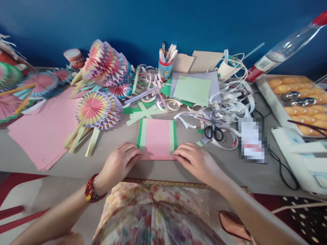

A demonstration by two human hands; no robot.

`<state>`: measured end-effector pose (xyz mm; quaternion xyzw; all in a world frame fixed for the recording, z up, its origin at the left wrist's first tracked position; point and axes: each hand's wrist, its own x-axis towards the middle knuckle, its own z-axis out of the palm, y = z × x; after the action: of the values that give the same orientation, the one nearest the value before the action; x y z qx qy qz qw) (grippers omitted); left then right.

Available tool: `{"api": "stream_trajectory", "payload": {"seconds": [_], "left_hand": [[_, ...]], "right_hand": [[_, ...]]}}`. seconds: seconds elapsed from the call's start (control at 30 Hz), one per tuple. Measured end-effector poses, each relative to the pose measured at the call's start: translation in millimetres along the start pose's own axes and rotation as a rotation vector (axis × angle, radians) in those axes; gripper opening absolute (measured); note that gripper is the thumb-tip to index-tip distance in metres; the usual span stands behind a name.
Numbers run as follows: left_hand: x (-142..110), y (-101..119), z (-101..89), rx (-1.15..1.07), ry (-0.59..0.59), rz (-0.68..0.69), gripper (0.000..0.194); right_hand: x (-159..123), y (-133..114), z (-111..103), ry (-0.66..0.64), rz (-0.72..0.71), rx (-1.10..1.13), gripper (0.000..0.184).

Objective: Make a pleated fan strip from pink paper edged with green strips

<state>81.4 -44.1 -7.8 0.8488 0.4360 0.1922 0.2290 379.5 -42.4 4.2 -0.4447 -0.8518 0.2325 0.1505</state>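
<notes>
A pink paper sheet (157,139) with light and dark green strips along both sides lies flat on the table before me. Its near edge shows a narrow folded band. My left hand (125,157) pinches the near left corner, thumb and fingers pressed together. At the near right corner, my right hand (192,157) pinches the paper the same way. Black-handled scissors (213,132) rest to the right, beyond my right hand. Left of the sheet are pleated paper fans (98,109) with pale yellow strips as handles.
Pink sheets (51,132) lie at left. Behind stand a pen cup (165,68) and green paper (192,89). Curled paper scraps (236,98) spread at right, near a plastic bottle (278,51), a box of orange items (298,98) and a white device (301,156) with a black cable.
</notes>
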Motion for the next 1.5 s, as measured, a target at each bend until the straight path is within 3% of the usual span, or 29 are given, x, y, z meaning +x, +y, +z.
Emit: {"api": "stream_trajectory", "payload": {"seconds": [0.33, 0.77, 1.33, 1.5], "left_hand": [[18, 2, -8.8, 0.096, -0.14, -0.08, 0.027], [35, -6, -20.7, 0.056, -0.229, -0.124, 0.019], [41, -7, -22.1, 0.07, -0.251, -0.105, 0.02], [40, -6, -20.8, 0.078, -0.211, -0.077, 0.023]], "right_hand": [[8, -2, 2, 0.009, 0.035, -0.044, 0.011], [15, -5, 1, -0.037, 0.102, -0.142, 0.01], [19, -1, 0, -0.078, 0.107, -0.174, 0.008], [20, -1, -1, -0.096, 0.132, -0.156, 0.008]]}}
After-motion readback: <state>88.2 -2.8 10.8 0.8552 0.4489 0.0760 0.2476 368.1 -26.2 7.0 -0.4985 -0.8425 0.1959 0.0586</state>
